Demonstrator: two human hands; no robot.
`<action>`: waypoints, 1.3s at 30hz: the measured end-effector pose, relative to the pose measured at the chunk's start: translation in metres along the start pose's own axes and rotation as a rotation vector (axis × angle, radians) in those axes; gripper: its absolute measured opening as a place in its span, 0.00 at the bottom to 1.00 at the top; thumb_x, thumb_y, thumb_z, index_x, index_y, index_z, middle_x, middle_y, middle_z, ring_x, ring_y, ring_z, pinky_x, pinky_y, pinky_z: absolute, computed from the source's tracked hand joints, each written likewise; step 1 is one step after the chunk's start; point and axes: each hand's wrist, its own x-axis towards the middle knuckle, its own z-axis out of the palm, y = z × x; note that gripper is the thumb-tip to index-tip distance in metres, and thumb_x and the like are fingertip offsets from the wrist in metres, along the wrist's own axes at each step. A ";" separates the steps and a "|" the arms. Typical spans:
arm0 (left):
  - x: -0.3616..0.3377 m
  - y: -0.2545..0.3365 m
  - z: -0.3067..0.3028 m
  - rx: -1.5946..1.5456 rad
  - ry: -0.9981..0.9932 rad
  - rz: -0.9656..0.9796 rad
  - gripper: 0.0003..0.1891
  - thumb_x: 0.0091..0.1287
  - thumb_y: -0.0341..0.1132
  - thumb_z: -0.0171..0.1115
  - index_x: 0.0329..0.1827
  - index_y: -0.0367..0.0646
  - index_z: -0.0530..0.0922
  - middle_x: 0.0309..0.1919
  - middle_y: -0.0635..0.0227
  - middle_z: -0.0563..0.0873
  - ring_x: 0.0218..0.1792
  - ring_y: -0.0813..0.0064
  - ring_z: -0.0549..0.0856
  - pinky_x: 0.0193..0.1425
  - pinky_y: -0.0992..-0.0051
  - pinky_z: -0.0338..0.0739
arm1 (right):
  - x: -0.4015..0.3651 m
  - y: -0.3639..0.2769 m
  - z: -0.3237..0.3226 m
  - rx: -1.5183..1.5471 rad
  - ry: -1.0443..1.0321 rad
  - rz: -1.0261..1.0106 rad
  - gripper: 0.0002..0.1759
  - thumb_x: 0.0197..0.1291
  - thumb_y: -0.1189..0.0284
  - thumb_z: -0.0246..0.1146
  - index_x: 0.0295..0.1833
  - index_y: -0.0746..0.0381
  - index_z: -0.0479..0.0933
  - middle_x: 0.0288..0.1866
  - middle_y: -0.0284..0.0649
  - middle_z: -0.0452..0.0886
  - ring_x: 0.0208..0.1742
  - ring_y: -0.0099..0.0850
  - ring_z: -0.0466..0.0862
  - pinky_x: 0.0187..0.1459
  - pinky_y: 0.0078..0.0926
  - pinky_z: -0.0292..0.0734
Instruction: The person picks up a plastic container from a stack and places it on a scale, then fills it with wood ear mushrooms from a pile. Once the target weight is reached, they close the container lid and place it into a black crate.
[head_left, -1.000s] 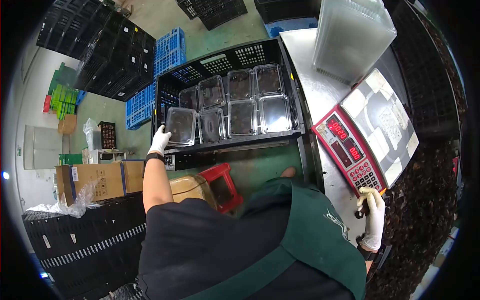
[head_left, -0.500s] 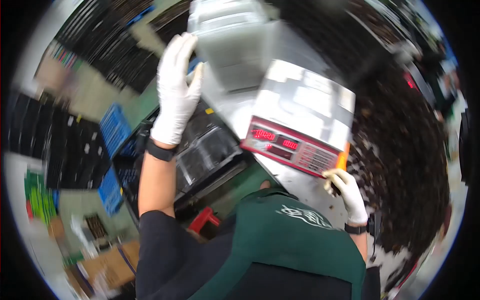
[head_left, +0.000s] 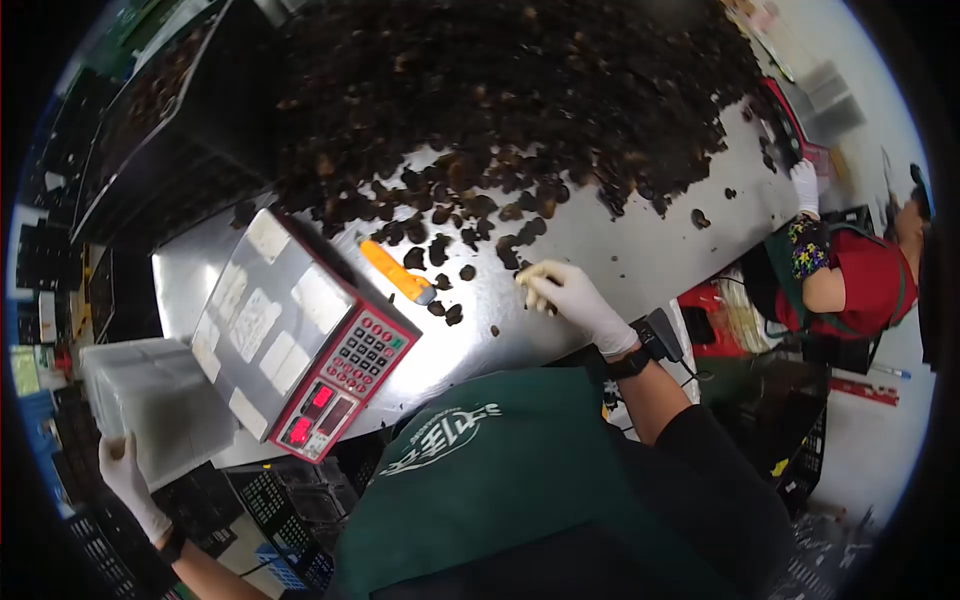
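Bare silver metal tabletop (head_left: 645, 265) right of the white-gloved right hand (head_left: 572, 297);
its fingers curled, contents unclear; white-gloved left hand (head_left: 127, 478) at the clear plastic box stack's (head_left: 160, 395) edge, grip unclear.

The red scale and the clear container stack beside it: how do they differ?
Colour: the red scale has a silvery top with whitish patches; the container stack is translucent and greyish.
Display: the red scale shows lit red digits; the container stack shows none.
Hands: the left hand is right beside the container stack; neither hand is on the red scale.
Both are at the same end of the metal table.
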 end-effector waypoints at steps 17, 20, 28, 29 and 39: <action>-0.111 0.291 0.151 -0.194 -0.042 0.412 0.09 0.62 0.21 0.67 0.43 0.39 0.83 0.35 0.63 0.81 0.35 0.65 0.80 0.39 0.70 0.75 | 0.124 -0.009 -0.050 -0.928 0.783 -0.527 0.19 0.53 0.64 0.71 0.53 0.51 0.83 0.65 0.39 0.76 0.61 0.41 0.78 0.54 0.38 0.81; -0.125 0.308 0.170 -0.305 -0.108 0.353 0.10 0.62 0.22 0.68 0.46 0.40 0.83 0.38 0.62 0.82 0.38 0.62 0.81 0.44 0.68 0.77 | 0.125 0.003 -0.062 -0.826 0.805 -0.637 0.09 0.52 0.70 0.70 0.41 0.54 0.84 0.57 0.37 0.81 0.53 0.39 0.83 0.52 0.36 0.81; -0.136 0.323 0.151 -0.197 -0.067 0.391 0.19 0.64 0.27 0.69 0.59 0.38 0.79 0.54 0.55 0.81 0.56 0.55 0.81 0.60 0.64 0.76 | 0.115 -0.066 -0.057 0.237 0.445 -0.203 0.06 0.63 0.72 0.68 0.44 0.62 0.83 0.39 0.29 0.83 0.37 0.20 0.81 0.33 0.17 0.75; -0.136 0.320 0.150 -0.236 -0.064 0.366 0.19 0.65 0.28 0.68 0.60 0.38 0.79 0.55 0.54 0.81 0.57 0.54 0.80 0.61 0.64 0.75 | 0.115 -0.066 -0.054 0.448 0.309 -0.181 0.06 0.65 0.72 0.67 0.45 0.61 0.82 0.39 0.28 0.83 0.36 0.20 0.81 0.30 0.17 0.72; -0.143 0.303 0.154 -0.334 -0.017 0.230 0.16 0.69 0.29 0.61 0.59 0.38 0.80 0.55 0.53 0.81 0.57 0.52 0.80 0.65 0.61 0.72 | 0.125 -0.090 0.028 1.133 -0.460 0.081 0.04 0.71 0.71 0.59 0.47 0.59 0.77 0.35 0.34 0.74 0.37 0.25 0.72 0.21 0.16 0.61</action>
